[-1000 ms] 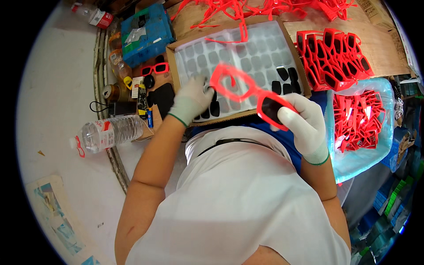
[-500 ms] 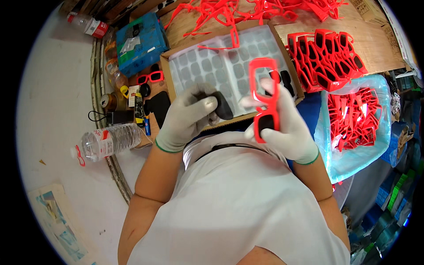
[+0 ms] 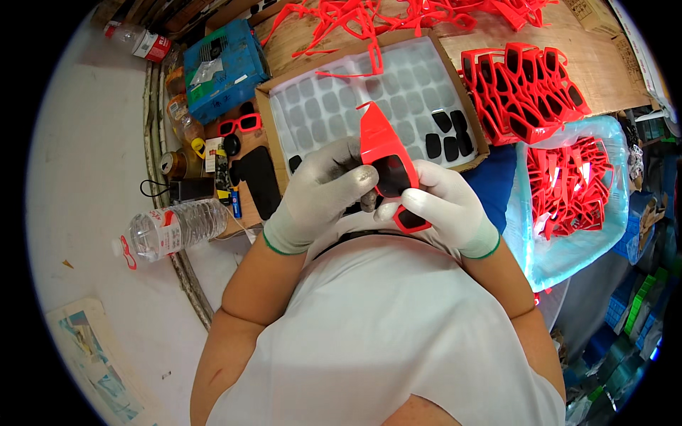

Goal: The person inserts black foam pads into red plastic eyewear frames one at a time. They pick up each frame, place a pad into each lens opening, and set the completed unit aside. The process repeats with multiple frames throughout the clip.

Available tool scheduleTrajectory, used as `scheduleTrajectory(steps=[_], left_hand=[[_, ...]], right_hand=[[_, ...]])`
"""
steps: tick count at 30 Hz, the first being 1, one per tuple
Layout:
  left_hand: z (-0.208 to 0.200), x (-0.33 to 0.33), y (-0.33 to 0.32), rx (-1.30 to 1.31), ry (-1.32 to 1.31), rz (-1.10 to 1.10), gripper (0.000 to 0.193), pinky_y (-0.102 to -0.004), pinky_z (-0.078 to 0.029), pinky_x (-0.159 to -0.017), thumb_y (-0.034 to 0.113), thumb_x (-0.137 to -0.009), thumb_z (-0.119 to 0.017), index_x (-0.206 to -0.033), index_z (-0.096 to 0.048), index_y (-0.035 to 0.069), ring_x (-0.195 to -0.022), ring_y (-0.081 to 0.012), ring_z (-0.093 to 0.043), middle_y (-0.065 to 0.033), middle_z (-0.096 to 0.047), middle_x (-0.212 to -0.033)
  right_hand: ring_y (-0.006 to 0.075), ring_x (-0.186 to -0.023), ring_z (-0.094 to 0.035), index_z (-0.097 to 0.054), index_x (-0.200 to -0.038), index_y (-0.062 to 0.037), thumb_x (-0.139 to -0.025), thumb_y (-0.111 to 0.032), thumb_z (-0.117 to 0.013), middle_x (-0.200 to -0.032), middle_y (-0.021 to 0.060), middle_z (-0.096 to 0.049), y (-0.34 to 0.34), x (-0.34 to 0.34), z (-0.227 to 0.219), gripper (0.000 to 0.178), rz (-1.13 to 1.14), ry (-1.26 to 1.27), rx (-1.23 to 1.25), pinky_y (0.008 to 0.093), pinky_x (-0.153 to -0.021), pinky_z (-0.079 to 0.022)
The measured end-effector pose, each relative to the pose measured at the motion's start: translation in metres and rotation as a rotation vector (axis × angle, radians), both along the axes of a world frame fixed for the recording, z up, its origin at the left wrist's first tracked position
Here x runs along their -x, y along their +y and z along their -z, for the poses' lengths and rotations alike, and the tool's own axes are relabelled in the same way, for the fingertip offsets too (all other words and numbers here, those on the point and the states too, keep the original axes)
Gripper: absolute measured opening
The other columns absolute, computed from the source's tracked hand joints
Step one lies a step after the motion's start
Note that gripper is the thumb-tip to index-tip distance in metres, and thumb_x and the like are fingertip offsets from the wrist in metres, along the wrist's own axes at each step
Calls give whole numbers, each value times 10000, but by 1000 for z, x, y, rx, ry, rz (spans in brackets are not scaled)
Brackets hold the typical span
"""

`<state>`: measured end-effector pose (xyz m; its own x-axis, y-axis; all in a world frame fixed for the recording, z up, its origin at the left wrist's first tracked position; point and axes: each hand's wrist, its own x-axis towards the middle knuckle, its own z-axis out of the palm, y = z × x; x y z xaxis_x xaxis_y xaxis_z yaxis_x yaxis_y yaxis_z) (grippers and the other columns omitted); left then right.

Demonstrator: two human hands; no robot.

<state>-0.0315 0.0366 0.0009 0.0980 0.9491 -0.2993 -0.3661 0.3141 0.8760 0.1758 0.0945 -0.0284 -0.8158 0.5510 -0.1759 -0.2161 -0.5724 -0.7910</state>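
Red sunglasses (image 3: 386, 148) hung near, my left grip (image 3: 316, 195) pinching one side, my right grip (image 3: 455, 209) clasping the other. I judged them light and stiff, their lenses (image 3: 392, 176) slick, easily scratched, so best held by the rims (image 3: 411, 167). Beyond lay the lens box (image 3: 263, 106); far, tangled frames (image 3: 526, 14).

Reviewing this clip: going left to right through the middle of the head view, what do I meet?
Clear plastic bottle → gloved left hand → red sunglasses → gloved right hand → blue-lined bin.
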Motion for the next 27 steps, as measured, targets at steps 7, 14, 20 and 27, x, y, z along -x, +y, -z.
scheduleTrajectory(steps=[7, 14, 20, 27], left_hand=[[-3, -14, -3, 6, 227, -51, 200, -275, -501, -735, 106, -982, -542, -1135, -580, -18, -791, -98, -573, -54, -628, -966], [-12, -14, -4, 21, 280, -25, 238, -274, -501, -735, 98, -977, -533, -1176, -560, -30, -791, -100, -568, -61, -626, -946], [-17, -10, -10, 6, 311, 15, 241, -271, -500, -732, 86, -966, -534, -1177, -561, -26, -787, -96, -567, -64, -640, -962], [-8, -15, -15, -22, 256, -48, 203, -266, -482, -732, 75, -989, -515, -1157, -576, -21, -803, -87, -546, -58, -617, -985]], right_hand=[[118, -829, -555, -561, -1035, 30, -1016, -96, -438, -868, 40, -591, -4, 1, -1, 177, 45, -92, -142, 304, -806, -483], [114, -802, -564, -583, -1043, 38, -1020, -93, -435, -830, 37, -597, -3, 0, -10, 199, 62, -154, -155, 295, -793, -485], [108, -792, -563, -592, -1096, 46, -1017, -88, -441, -809, 29, -600, -7, -2, 1, 217, 30, -90, -91, 284, -786, -481], [114, -731, -559, -579, -1016, 32, -1020, -106, -449, -766, 34, -590, -6, -1, 2, 190, 17, -161, -260, 287, -731, -477]])
